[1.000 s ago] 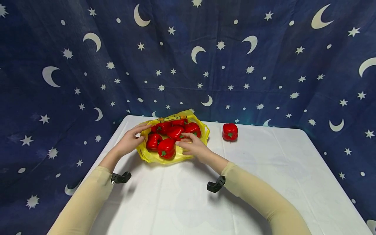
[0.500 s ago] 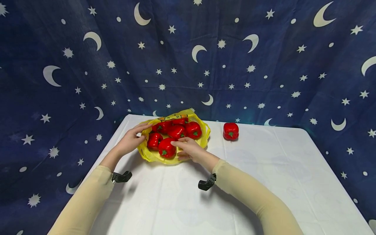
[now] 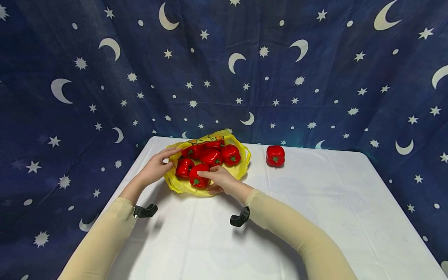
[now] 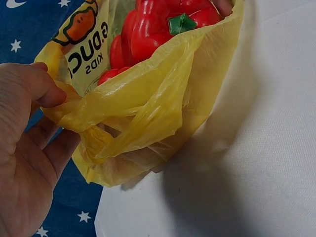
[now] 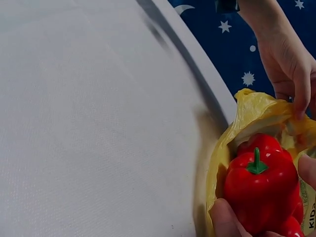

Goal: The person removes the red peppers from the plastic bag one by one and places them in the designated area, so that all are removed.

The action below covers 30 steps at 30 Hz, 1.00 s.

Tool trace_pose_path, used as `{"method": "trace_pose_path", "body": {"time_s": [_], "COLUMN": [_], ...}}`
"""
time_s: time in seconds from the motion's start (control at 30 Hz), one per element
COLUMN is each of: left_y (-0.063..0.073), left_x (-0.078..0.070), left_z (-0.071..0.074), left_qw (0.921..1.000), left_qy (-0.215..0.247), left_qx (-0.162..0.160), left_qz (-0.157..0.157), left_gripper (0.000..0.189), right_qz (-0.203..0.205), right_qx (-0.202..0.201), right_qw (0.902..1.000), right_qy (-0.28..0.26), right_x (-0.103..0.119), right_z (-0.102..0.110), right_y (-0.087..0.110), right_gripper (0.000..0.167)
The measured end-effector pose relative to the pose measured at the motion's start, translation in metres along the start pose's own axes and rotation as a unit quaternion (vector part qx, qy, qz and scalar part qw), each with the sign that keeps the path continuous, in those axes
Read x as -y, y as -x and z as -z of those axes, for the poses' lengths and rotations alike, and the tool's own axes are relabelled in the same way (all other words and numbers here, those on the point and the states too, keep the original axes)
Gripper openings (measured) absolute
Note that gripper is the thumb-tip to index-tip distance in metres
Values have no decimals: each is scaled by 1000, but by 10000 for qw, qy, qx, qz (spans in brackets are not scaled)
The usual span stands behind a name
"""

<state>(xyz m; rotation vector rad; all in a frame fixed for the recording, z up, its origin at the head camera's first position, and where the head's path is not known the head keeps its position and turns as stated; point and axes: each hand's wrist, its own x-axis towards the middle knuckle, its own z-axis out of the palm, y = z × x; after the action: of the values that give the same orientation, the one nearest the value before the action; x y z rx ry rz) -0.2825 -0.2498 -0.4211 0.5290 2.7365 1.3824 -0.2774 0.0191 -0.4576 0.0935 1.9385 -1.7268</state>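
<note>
White tabletop (image 3: 210,241) — gripped pepper (image 5: 261,192) is glossy red w/ grn stem (image 5: 256,167).

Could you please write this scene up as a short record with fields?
Left hand: pinches the rim of the yellow bag
Right hand: thumb and fingers around the front pepper
Bag contents: the front pepper and several other red peppers
Loose pepper: on the white table, right of the bag
Backdrop: blue, with moons and stars
</note>
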Motion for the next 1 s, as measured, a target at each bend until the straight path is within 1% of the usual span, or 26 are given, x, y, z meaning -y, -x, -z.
{"method": "trace_pose_path", "body": {"time_s": [0.27,0.57,0.67,0.83,0.93,1.0], "left_y": [0,-1,-1,-1,-1,0], "left_x": [0,-2,-2,-2,-2,-2], "left_z": [0,0,0,-1,-2,-2], "left_qw": [10000,10000,10000,10000,9999,9999], "left_qy": [-44,50,10,-50,-71,-77], "left_qx": [-18,7,6,-1,6,7], "left_qz": [-6,44,62,66,77,75], "left_gripper": [56,56,56,55,54,54], "right_qz": [54,62,146,394,455,441], "right_qx": [-44,-59,-73,-244,-298,-286], "right_qw": [9999,9996,9990,9956,9950,9958], "right_qy": [145,275,412,809,833,743], "right_x": [-2,0,0,-1,-1,-1], "right_z": [-2,0,-1,-6,-8,-8], "right_y": [-4,-5,-5,-4,-4,-4], "right_gripper": [95,87,86,88,85,81]}}
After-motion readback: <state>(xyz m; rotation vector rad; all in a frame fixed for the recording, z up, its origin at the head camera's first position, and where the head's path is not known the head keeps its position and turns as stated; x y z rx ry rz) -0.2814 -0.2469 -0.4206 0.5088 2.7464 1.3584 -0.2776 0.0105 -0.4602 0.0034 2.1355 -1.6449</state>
